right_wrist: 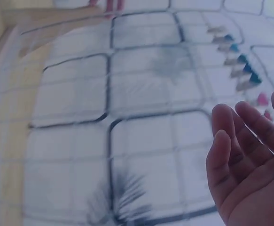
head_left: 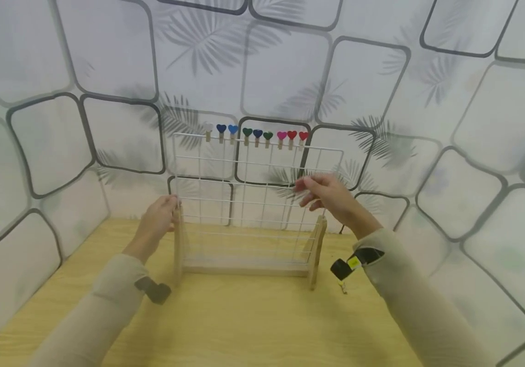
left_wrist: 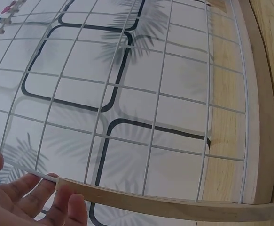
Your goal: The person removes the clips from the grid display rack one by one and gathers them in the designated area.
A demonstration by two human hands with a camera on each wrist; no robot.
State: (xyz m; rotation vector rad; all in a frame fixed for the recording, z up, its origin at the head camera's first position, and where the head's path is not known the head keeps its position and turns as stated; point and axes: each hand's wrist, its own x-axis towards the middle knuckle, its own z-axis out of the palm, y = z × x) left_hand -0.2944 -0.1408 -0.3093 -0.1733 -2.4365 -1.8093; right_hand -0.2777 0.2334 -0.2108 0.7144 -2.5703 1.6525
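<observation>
The wire grid (head_left: 266, 186) stands upright in its wooden stand (head_left: 248, 268), set nearer the far edge of the tabletop (head_left: 244, 326) than the near one, with nine heart-topped clips (head_left: 257, 133) along its top wire. The left hand (head_left: 156, 216) grips the grid's left side, just where the left upright (head_left: 178, 244) ends, its fingers curled about the wire and touching the wood. The right hand (head_left: 328, 196) holds nothing: its fingers are loosely bent and a little apart, in front of the grid's right side, and whether they touch a wire I cannot tell. The grid rises well above both uprights, so I judge that a sideways pull from the left hand, with nothing steadying the right side, could twist it in the stand or lean it towards the tabletop's far edge. A jolt of that kind might loosen the clips, which have only the thin top wire to bite on; one that popped off could land behind the stand. The black wrist camera (head_left: 339, 269) under the right cuff hangs beside the right upright (head_left: 318, 252), and a careless swing inward could knock that upright and shift the whole stand across the smooth wood
</observation>
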